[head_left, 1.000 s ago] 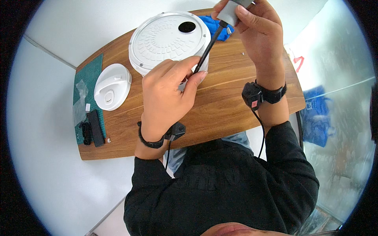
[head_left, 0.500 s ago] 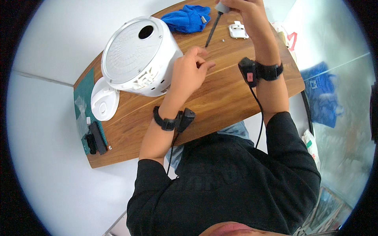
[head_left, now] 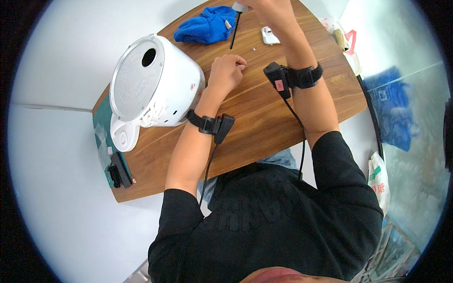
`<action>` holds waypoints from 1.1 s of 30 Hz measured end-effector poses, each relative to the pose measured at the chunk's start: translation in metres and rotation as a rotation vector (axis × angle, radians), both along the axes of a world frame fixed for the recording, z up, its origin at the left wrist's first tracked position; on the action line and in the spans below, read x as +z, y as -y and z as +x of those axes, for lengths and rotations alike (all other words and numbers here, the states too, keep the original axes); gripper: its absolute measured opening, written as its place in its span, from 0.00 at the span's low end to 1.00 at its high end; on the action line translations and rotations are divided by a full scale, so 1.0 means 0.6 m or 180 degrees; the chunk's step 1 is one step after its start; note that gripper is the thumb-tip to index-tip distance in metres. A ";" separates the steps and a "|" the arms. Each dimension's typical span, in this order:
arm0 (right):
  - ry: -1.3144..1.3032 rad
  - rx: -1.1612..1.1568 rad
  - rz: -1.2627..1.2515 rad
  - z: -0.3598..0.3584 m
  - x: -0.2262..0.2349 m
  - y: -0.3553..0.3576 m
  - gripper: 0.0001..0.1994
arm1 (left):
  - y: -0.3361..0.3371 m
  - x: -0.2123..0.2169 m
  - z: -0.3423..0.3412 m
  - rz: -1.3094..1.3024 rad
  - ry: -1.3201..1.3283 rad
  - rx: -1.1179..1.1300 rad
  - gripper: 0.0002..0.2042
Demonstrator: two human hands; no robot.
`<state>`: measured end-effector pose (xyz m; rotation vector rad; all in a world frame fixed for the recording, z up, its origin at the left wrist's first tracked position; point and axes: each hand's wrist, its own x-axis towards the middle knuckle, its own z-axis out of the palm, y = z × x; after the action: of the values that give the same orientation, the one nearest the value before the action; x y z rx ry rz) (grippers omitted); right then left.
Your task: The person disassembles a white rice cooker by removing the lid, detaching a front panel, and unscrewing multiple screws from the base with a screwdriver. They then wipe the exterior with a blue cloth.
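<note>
My right hand (head_left: 273, 12), at the far edge of the picture, grips a screwdriver (head_left: 236, 28) by its pale handle; the dark shaft points down toward the table. Below its tip is my left hand (head_left: 226, 71), fingers curled together; anything pinched in them is too small to make out. To the left stands a white rounded appliance (head_left: 181, 80), resembling a rice cooker, with a metal disc face (head_left: 137, 87) that has a dark round hole. A small screw (head_left: 254, 49) lies near the screwdriver tip. A white plastic part (head_left: 269, 37) is partly covered by my right forearm.
A crumpled blue cloth (head_left: 203, 29) lies at the back of the wooden table (head_left: 250, 122). A white rounded cover (head_left: 124, 137) sits beside the appliance, near a green mat (head_left: 104, 111) and dark objects (head_left: 120, 170). Bags (head_left: 347, 42) stand off to the right.
The whole view has shifted a little. My left hand's fingers, spread half a second ago, are now curled together. The screwdriver tip has stayed above that hand, and the shaft stands more upright.
</note>
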<state>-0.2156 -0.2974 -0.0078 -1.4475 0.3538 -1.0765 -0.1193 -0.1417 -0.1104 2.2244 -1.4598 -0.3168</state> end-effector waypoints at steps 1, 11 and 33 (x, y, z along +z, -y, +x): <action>0.0051 0.0045 -0.0005 0.003 -0.003 0.001 0.26 | 0.007 0.001 -0.002 0.0047 0.0052 0.0000 0.06; -0.0105 -0.0056 -0.0008 -0.029 0.020 -0.002 0.26 | 0.048 -0.014 0.019 0.0007 0.0267 0.0072 0.07; 0.0155 0.0778 0.0168 -0.020 0.019 -0.046 0.18 | -0.202 0.169 -0.055 -0.0427 -0.0294 -0.0960 0.15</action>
<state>-0.2275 -0.2696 0.0038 -1.3755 0.1640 -0.8967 -0.1524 -0.0202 -0.0089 1.8603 -1.7130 -0.3995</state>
